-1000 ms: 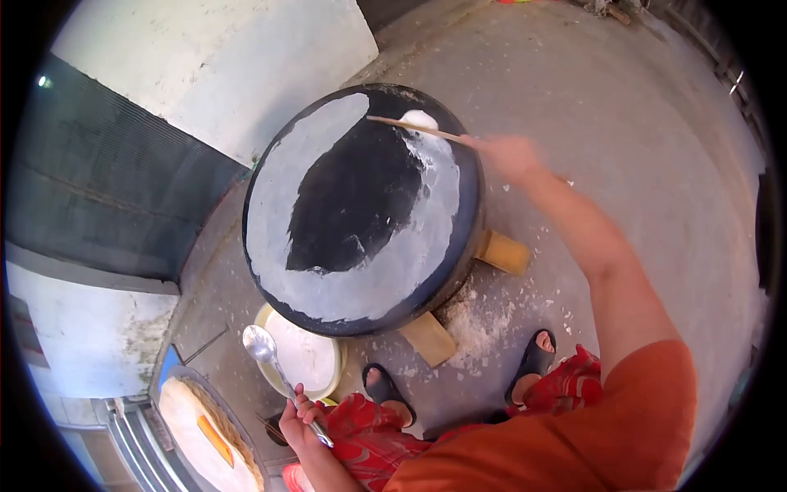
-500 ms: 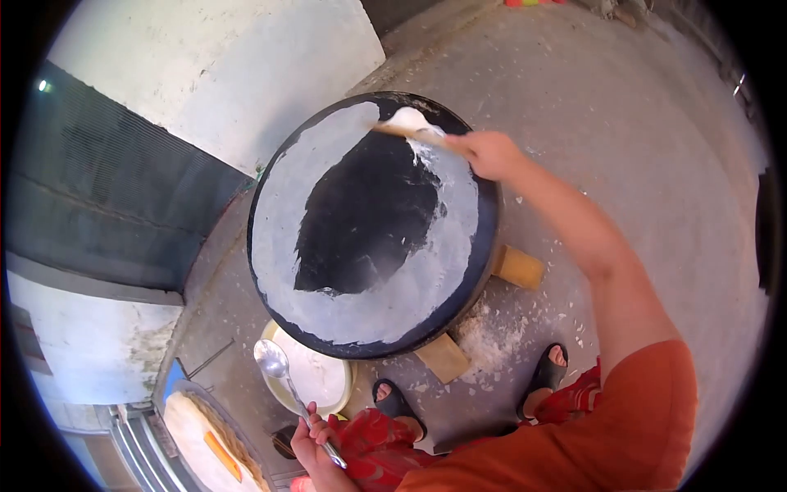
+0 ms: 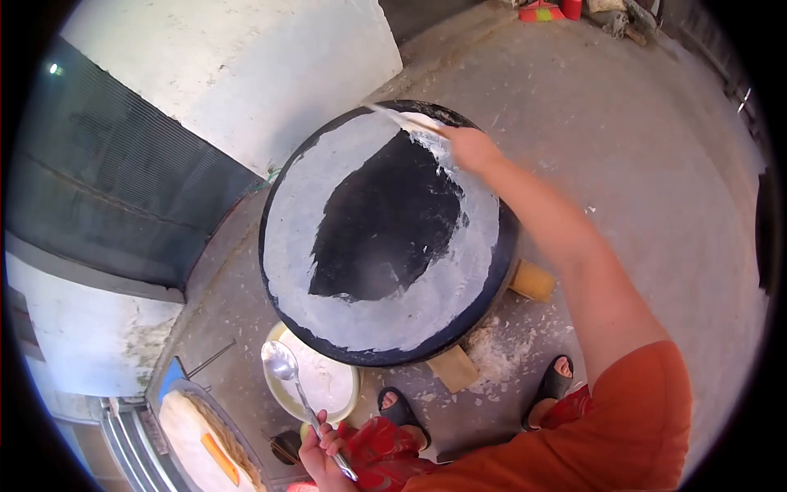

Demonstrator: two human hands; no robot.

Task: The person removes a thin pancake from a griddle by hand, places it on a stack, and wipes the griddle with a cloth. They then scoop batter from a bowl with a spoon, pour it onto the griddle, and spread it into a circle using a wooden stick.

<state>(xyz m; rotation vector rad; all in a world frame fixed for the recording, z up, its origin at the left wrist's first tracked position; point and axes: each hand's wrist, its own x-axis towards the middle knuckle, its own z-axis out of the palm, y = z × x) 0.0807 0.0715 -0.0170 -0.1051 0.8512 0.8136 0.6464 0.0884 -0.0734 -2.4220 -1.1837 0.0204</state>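
Note:
My right hand (image 3: pixel 475 151) is closed on the end of a thin wooden spreader (image 3: pixel 418 124) at the far edge of a large round black griddle (image 3: pixel 381 221). Pale batter (image 3: pixel 299 193) forms a wide ring on the griddle around a bare dark middle, with a thicker white patch by the spreader. Below, my left hand (image 3: pixel 325 447) grips the handle of a metal ladle (image 3: pixel 281 362), its bowl over a tub of white batter (image 3: pixel 324 377).
Yellowish blocks (image 3: pixel 453 369) stick out under the griddle. At the lower left, a tray holds a stack of flat pancakes (image 3: pixel 187 426) with an orange scraper (image 3: pixel 220 457) on top. A white wall (image 3: pixel 238 74) stands at the upper left; a red-and-green broom head (image 3: pixel 541 11) lies at the top.
My right hand and the spreader have moved slightly along the griddle's far edge, and the spreader has turned. The view has shifted a little. The left hand still holds the ladle.

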